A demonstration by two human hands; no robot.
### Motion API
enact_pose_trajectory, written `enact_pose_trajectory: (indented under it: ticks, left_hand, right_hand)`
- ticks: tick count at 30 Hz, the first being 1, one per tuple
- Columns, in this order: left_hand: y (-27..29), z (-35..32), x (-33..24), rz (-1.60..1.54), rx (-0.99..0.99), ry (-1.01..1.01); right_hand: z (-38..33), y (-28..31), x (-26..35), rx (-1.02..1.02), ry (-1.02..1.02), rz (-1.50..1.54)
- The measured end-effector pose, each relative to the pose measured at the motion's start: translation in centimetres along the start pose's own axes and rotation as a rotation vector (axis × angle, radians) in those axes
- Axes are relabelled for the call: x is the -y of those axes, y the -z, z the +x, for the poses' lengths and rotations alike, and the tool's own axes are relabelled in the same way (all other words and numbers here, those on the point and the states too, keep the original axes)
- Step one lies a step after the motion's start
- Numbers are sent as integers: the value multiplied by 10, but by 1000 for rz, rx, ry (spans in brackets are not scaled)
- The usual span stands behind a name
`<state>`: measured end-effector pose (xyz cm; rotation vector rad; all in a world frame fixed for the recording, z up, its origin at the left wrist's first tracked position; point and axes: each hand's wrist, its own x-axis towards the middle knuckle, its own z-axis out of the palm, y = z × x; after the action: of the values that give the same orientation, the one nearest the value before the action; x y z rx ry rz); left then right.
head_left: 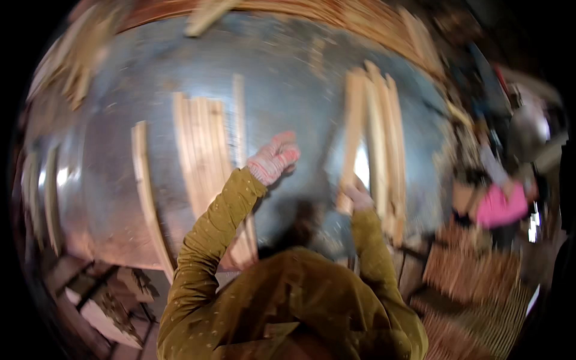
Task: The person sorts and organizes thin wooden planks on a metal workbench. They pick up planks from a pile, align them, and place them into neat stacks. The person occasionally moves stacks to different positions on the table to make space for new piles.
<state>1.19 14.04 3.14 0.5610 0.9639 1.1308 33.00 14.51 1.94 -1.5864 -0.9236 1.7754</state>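
Observation:
My left hand (pixel 275 158), in a pink and white knit glove, is held over the metal table with its fingers apart and nothing in them. Left of it lies a row of pale wooden strips (pixel 202 150), side by side, with a single strip (pixel 239 117) a little apart. My right hand (pixel 360 195), also gloved, is closed round the near end of a wooden strip (pixel 353 126), which is blurred and slants away from me. Just right of that strip, several more strips (pixel 393 162) lie close together.
The table (pixel 288 72) has a worn, shiny metal top. One strip (pixel 147 186) reaches over its near edge at left. Stacked wood (pixel 78 57) is at the far left. Bundled strips (pixel 471 270) lie at the lower right, and a person in pink (pixel 503 205) is beyond them.

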Motion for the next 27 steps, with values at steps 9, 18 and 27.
enact_pose_trajectory:
  ticks: [9, 18, 27]
  left_hand:
    - [-143, -27, 97, -44, 39, 498]
    - [-147, -44, 166, -232, -181, 202]
    - [-164, -55, 160, -114, -620, 465]
  right_hand:
    - [-23, 23, -30, 327, 109, 559]
    - [-29, 74, -56, 270, 137, 377]
    - [-12, 100, -74, 5, 265, -16]
